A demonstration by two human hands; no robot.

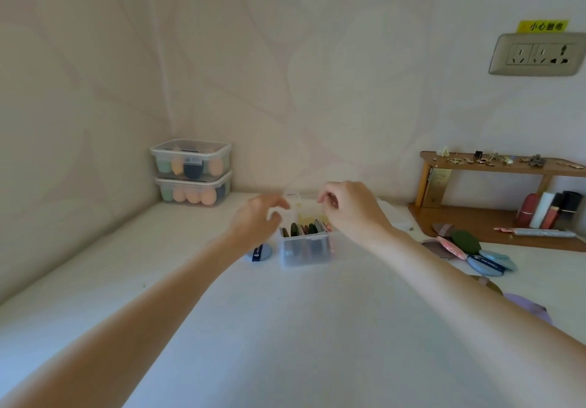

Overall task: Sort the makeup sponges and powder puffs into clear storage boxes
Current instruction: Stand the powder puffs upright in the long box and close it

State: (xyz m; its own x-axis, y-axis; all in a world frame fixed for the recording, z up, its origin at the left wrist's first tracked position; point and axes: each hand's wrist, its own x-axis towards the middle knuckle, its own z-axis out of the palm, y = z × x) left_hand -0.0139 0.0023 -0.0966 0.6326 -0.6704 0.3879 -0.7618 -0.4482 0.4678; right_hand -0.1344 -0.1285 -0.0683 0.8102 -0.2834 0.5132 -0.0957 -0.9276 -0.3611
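Both my hands reach out over the open clear box (305,250) in the middle of the white table (285,328), which holds powder puffs (301,229) standing on edge in dark green, brown and pink. My left hand (257,221) hovers at the box's far left corner with fingers loosely spread and holding nothing I can make out. My right hand (350,207) is above the far right side with its fingers curled together as in a pinch, but blur hides whether anything is in them. A blue puff (261,252) lies just beside the box on the left. More loose puffs (469,249) lie well apart on the right. Two lidded boxes (192,172) of sponges are stacked in the far left corner.
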